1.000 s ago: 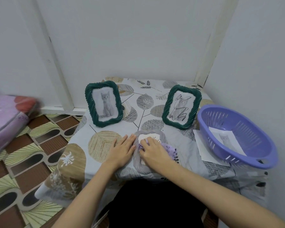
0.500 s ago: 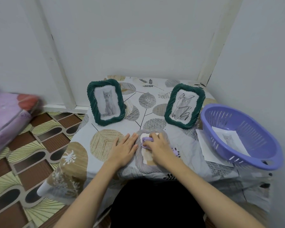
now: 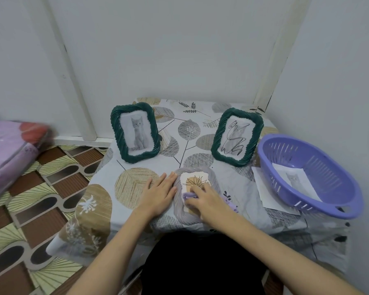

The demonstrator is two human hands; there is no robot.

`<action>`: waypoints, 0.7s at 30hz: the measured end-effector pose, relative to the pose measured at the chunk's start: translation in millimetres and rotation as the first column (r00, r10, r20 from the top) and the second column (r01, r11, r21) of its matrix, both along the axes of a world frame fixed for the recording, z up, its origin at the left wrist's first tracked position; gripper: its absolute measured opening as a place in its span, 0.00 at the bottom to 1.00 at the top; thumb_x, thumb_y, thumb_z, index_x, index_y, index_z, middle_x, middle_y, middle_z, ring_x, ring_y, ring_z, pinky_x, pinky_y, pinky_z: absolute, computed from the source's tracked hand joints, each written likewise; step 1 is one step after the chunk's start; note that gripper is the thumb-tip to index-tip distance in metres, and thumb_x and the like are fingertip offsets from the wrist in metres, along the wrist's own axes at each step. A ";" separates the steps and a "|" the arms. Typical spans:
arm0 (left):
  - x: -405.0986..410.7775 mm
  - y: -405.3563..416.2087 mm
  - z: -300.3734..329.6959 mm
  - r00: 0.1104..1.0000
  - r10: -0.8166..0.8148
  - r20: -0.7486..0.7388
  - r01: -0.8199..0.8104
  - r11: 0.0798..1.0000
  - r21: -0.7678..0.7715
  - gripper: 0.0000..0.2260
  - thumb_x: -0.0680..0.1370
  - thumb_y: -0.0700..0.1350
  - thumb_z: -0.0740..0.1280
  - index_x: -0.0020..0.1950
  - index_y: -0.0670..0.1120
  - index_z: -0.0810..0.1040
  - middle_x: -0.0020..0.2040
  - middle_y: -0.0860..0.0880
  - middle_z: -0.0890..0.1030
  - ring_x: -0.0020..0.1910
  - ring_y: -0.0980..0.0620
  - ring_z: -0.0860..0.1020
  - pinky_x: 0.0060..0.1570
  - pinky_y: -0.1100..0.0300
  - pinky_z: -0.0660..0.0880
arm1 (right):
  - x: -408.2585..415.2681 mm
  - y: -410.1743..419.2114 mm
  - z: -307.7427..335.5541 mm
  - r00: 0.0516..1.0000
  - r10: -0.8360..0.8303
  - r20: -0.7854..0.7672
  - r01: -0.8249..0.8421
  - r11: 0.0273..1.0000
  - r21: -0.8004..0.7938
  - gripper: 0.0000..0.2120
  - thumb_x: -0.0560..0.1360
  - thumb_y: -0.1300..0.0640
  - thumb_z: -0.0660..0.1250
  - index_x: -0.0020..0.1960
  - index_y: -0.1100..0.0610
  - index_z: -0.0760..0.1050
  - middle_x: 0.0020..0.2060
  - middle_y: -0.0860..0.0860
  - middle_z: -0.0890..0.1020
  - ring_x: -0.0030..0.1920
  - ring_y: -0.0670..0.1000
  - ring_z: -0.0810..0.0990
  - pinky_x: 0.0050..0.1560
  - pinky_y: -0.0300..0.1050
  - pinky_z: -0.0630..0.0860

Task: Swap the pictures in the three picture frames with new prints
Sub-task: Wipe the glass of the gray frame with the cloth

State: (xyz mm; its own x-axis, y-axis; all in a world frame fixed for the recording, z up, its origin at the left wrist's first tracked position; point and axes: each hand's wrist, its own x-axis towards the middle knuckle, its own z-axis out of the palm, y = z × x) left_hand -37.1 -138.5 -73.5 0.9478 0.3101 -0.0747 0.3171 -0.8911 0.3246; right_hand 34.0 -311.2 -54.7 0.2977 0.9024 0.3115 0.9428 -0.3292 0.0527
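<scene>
The right hand's (image 3: 207, 199) grip is curled around a crumpled lilac cloth (image 3: 189, 195), pressing it on the grey woven picture frame (image 3: 195, 193) lying flat at the bench's (image 3: 136, 182) near edge. The left hand (image 3: 158, 193) rests flat, fingers straight, touching the frame's 9 o'clock side. At 11 and 1 o'clock stand two green woven frames (image 3: 135, 132) (image 3: 237, 136). At 3 o'clock sits a purple plastic basket (image 3: 307, 173) holding a cat print (image 3: 294, 179), on a white sheet (image 3: 264, 188).

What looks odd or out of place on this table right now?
The picture in the right green frame has black scribbles across its cat. A loose sheet lies partly pinned under the purple basket. The grey frame lies flat while both green ones stand upright.
</scene>
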 end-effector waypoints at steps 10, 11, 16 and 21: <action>0.0 -0.5 -0.4 1.000 0.006 -0.004 -0.006 1.000 0.009 0.22 0.82 0.54 0.46 0.75 0.57 0.47 0.76 0.60 0.50 0.75 0.60 0.47 0.73 0.51 0.41 | 10.1 7.2 1.8 0.967 -0.096 -0.237 0.119 0.990 0.082 0.04 0.69 0.61 0.70 0.43 0.55 0.80 0.45 0.55 0.78 0.41 0.59 0.73 0.41 0.53 0.76; 0.0 -0.5 -0.3 1.000 0.004 -0.006 -0.004 1.000 0.011 0.22 0.82 0.54 0.46 0.75 0.57 0.47 0.76 0.59 0.50 0.75 0.60 0.47 0.73 0.51 0.41 | 7.1 7.6 -2.9 0.974 -0.035 -0.222 0.066 0.989 0.133 0.06 0.65 0.62 0.73 0.40 0.55 0.80 0.42 0.54 0.79 0.37 0.58 0.74 0.36 0.50 0.77; 0.3 -0.5 -0.6 1.000 0.004 0.004 -0.004 1.000 0.006 0.22 0.82 0.54 0.46 0.75 0.56 0.48 0.76 0.59 0.50 0.75 0.59 0.47 0.73 0.51 0.41 | 4.5 -23.4 -4.3 0.969 0.111 -0.221 -0.094 0.992 0.086 0.08 0.70 0.58 0.64 0.38 0.49 0.81 0.43 0.50 0.80 0.36 0.54 0.74 0.38 0.41 0.76; 0.5 0.0 -1.1 1.000 0.005 0.008 -0.005 1.000 -0.001 0.22 0.82 0.54 0.46 0.75 0.57 0.48 0.76 0.59 0.51 0.75 0.59 0.48 0.73 0.50 0.42 | 31.9 -33.3 1.1 0.974 0.000 -0.228 0.019 0.997 0.081 0.04 0.63 0.59 0.73 0.35 0.50 0.80 0.38 0.52 0.80 0.35 0.57 0.74 0.31 0.52 0.78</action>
State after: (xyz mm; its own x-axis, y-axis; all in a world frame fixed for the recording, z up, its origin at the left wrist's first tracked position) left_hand -36.7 -138.5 -74.6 0.9468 0.3146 -0.0680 0.3190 -0.8891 0.3283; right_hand 65.9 -344.5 -53.6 0.3780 0.8732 0.3076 0.9236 -0.3326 -0.1908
